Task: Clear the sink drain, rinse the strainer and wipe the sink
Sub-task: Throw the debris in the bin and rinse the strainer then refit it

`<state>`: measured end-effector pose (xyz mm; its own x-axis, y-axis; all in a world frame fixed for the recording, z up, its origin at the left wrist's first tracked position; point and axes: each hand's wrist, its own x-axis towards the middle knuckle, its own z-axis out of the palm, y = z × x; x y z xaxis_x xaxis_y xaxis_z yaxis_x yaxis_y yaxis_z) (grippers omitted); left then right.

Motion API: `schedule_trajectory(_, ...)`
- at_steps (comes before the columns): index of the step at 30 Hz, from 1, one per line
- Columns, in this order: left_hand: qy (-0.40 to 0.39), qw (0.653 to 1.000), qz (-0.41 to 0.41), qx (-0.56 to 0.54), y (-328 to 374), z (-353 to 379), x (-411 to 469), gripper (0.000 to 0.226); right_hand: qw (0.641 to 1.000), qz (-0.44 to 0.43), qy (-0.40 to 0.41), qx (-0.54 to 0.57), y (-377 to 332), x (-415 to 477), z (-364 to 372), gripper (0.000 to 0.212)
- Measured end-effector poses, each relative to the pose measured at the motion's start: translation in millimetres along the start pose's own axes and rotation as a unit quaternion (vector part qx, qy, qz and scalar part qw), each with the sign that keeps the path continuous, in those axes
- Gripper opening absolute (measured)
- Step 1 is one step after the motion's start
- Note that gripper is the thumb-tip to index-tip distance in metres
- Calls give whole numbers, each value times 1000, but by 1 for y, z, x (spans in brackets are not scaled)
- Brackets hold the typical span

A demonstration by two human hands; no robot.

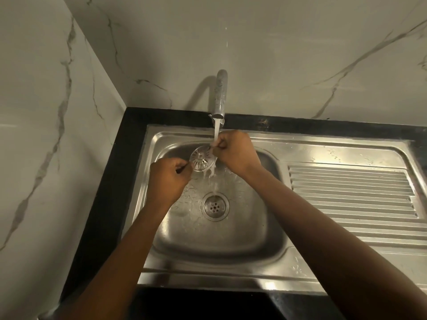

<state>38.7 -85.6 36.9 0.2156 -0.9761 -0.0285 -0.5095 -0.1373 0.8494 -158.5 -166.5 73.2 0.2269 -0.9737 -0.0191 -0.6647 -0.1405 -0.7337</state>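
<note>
A round metal strainer [200,158] with slots hangs tilted above the steel sink basin [254,227]. My left hand [167,180] pinches its left edge and my right hand [233,152] pinches its upper right edge. Water runs from the chrome tap [220,98] onto the strainer's right side between my hands and falls to the open drain [215,206] below. The basin floor around the drain is wet.
A ribbed steel draining board [351,192] lies to the right of the basin, with water drops near it. Black countertop [131,139] frames the sink. Marble-patterned walls [46,112] close in at the left and behind the tap.
</note>
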Motion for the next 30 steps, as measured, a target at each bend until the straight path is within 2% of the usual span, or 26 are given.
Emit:
schedule_trajectory(3, -14, 999, -14, -37, 3, 12, 2, 20, 999, -24, 24, -41, 2, -3, -7, 13)
schedule_trajectory(5, -29, 996, -28, -77, 10, 21, 7, 26, 997, -32, 45, -62, 7, -6, -15, 15)
schedule_trajectory(8, -61, 990, -32, -126, 19, 32, 13, 25, 993, -37, 67, -90, 15, -12, -29, 16)
schedule_trajectory(13, -99, 982, -21, -160, 25, 37, 23, 9, 994, 30, 89, -58, 25, -23, -47, 13)
schedule_trajectory(17, -71, 981, -50, -173, 14, 27, 36, 8, 994, 79, 75, -3, 28, -38, -44, 13)
schedule_trajectory(24, -31, 984, -87, -153, 7, 30, 69, 14, 993, 94, 71, 9, 38, -61, -27, 21)
schedule_trajectory(28, -88, 982, -86, -142, 21, 40, 93, 48, 991, 112, 67, 19, 45, -69, -21, 19)
schedule_trajectory(30, -110, 979, -93, -144, 28, 46, 100, 53, 989, 127, 69, 34, 48, -72, -20, 23)
